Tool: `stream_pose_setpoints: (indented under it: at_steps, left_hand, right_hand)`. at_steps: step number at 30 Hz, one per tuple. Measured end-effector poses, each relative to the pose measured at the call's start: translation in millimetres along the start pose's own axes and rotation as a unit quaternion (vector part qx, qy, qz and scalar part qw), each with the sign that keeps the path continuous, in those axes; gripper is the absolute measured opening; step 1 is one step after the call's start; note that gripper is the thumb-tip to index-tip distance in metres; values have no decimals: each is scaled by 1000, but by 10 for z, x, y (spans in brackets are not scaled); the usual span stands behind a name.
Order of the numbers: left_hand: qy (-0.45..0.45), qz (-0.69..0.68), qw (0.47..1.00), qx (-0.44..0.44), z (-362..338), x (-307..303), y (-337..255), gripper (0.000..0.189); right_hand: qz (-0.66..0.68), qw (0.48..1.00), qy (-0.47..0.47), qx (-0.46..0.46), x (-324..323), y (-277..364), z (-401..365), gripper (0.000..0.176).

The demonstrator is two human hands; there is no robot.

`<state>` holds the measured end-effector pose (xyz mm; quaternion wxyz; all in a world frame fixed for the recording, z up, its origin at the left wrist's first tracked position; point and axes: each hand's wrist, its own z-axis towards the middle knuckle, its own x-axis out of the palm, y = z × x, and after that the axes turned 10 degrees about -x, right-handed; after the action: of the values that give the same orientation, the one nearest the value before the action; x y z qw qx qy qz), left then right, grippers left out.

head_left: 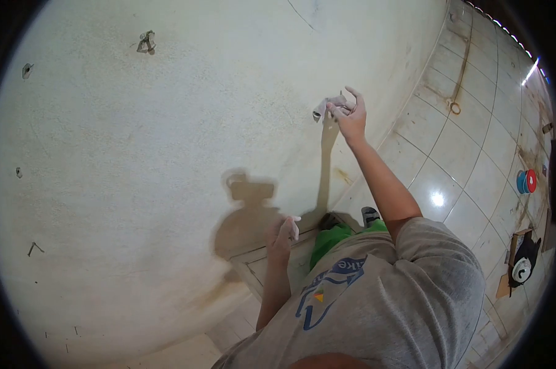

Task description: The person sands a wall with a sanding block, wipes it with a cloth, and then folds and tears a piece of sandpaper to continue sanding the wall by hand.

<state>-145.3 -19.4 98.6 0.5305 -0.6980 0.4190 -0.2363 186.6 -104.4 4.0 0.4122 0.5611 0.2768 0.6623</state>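
Two hands: right hand pinches grey sheet to wall; left hand curled, contents unclear. Marks left of hands untreated; prob. early.

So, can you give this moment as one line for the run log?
right hand: holds grey sheet against wall | left hand: lower, near wall, grip unclear | tiled floor at right

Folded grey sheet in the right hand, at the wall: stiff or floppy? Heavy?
Probably floppy: the folded sheet creases and droops past the right hand. Likely light, since fingertips alone pinch it against the wall. Unlikely to roll; it looks flat.
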Motion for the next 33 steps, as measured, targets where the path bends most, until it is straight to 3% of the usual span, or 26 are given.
stream_pose_setpoints:
  at_steps: [4,6,9,11,12,14,17,20,22,24,26,29,32,33]
  left_hand:
    - [29,-36,998,-30,-32,-75,50,24]
    - [25,-33,998,-46,-42,-51,-5,23]
    - [32,-9,999,-41,31,-104,68,24]
    - [36,1,999,-27,67,-147,55,23]
    - [37,7,999,-23,85,-165,43,23]
    - [36,-6,999,-11,80,-163,-24,22]
    - [15,-20,999,-19,34,-81,-59,22]
    - [-1,-25,999,-33,54,-83,-9,19]
    - [-38,-19,999,-33,108,-122,100,15]
    - [-106,-5,994,-28,270,-143,231,12]
    - [-139,-113,984,-11,358,-12,-10,10]
    - [-238,-195,945,111,532,-63,-84,10]
    - [-177,-150,960,156,634,78,-431,13]
    - [-105,-107,978,147,653,95,-511,13]
  right_hand:
    - [-48,998,27,-17,209,-47,-442,63]
    - [-126,983,129,-39,312,-3,-786,72]
    - [-133,943,305,11,311,262,-1094,63]
    - [-165,960,130,-185,252,-128,-877,58]
    - [-176,944,38,-276,242,-160,-705,55]
    - [-123,983,-108,-77,145,-47,-276,42]
    - [-73,988,-104,-85,42,-33,49,42]
    - [-193,973,-58,-110,275,-147,-403,42]
    - [-171,957,154,-176,328,-227,-839,44]
    - [-86,930,355,32,349,290,-1108,43]
    - [-3,947,306,101,369,440,-1231,42]
    - [63,947,280,140,325,702,-1145,44]
    - [85,949,288,98,248,919,-1096,44]
    - [88,949,293,72,225,993,-1085,44]
